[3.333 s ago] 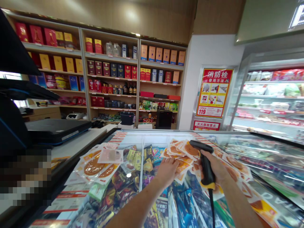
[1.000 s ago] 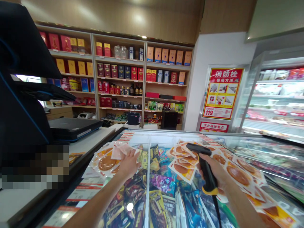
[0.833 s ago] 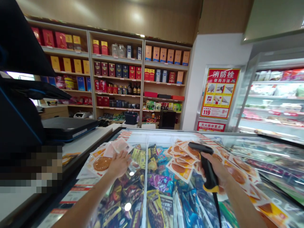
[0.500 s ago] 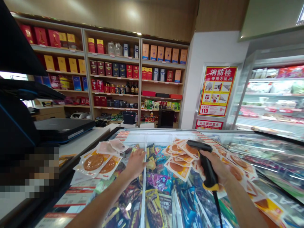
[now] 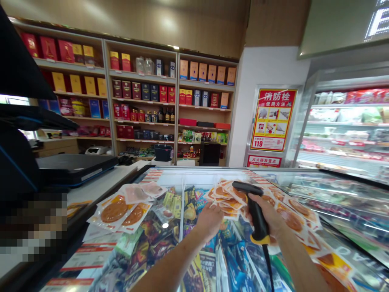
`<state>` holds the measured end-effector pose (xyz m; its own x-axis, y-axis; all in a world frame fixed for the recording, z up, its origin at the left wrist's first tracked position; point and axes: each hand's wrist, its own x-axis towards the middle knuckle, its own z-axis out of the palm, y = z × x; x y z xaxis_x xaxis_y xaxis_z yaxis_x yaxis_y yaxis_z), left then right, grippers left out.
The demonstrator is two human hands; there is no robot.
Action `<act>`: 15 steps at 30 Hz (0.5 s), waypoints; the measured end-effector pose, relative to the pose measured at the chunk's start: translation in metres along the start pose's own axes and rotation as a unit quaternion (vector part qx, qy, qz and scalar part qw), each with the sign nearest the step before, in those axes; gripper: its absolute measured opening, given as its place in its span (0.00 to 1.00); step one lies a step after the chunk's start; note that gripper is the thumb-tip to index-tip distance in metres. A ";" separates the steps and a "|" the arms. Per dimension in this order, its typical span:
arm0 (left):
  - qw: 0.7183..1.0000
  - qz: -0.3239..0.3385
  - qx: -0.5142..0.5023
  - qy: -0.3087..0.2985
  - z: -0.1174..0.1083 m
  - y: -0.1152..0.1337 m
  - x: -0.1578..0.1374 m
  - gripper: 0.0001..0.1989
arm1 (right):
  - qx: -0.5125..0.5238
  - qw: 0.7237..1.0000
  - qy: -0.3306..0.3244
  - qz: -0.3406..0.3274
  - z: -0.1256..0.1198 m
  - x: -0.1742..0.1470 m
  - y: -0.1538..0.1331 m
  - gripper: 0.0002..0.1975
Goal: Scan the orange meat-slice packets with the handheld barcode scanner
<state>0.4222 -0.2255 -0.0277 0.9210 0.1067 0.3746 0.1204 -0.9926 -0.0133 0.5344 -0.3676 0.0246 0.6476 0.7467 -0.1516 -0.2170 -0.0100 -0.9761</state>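
Note:
My right hand (image 5: 267, 215) is wrapped around the handle of a black and yellow barcode scanner (image 5: 258, 221), its head pointing left over the pile and its cable hanging down. Under the scanner head lies a pile of flat clear packets (image 5: 226, 198), each with a round brown piece of food and orange print. At the pile's near left edge is my left hand (image 5: 209, 222), its fingers curled over the corner of one packet; the fingertips are partly hidden. Farther left, two similar packets (image 5: 114, 211) lie on the glass, with pale-backed packets (image 5: 136, 193) behind them.
A glass-topped freezer (image 5: 158, 174) holding colourful ice cream bags carries everything. More packets (image 5: 290, 217) spread along its right side. To the left stand a counter scale (image 5: 75, 166) and a dark screen. Shelves of boxes (image 5: 146, 91) line the back; a lit fridge (image 5: 349, 129) stands right.
My left hand has moved right, from over the freezer's middle divider to the near edge of the packet pile. The scanner stays in my right hand above the pile. The view has shifted slightly.

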 end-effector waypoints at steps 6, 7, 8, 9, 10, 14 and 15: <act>0.965 -0.234 -0.047 0.111 -0.025 -0.042 -0.013 0.15 | 0.044 0.999 -0.029 0.013 0.015 -0.009 -0.004 0.14; 0.953 -0.270 -0.054 0.126 -0.029 -0.052 -0.016 0.15 | 0.042 0.998 -0.041 0.031 0.019 -0.009 -0.002 0.15; 0.941 -0.302 -0.061 0.140 -0.034 -0.062 -0.019 0.15 | 0.038 0.997 -0.054 0.048 0.025 -0.010 0.001 0.16; 0.929 -0.331 -0.067 0.152 -0.037 -0.071 -0.023 0.14 | 0.035 0.995 -0.069 0.062 0.031 -0.010 0.004 0.17; 0.917 -0.357 -0.073 0.163 -0.040 -0.079 -0.027 0.14 | 0.033 0.993 -0.086 0.072 0.037 -0.011 0.008 0.18; 0.873 -0.435 -0.086 0.203 -0.049 -0.103 -0.044 0.15 | 0.022 0.984 -0.152 0.094 0.065 -0.016 0.025 0.20; 0.864 -0.448 -0.087 0.211 -0.050 -0.107 -0.048 0.15 | 0.018 0.981 -0.162 0.101 0.070 -0.017 0.028 0.20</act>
<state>0.3468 -0.1276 0.0022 0.2652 0.8431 0.4677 0.6238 -0.5199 0.5835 0.4664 -0.3343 0.0106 0.3236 0.9044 -0.2783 -0.3458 -0.1607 -0.9244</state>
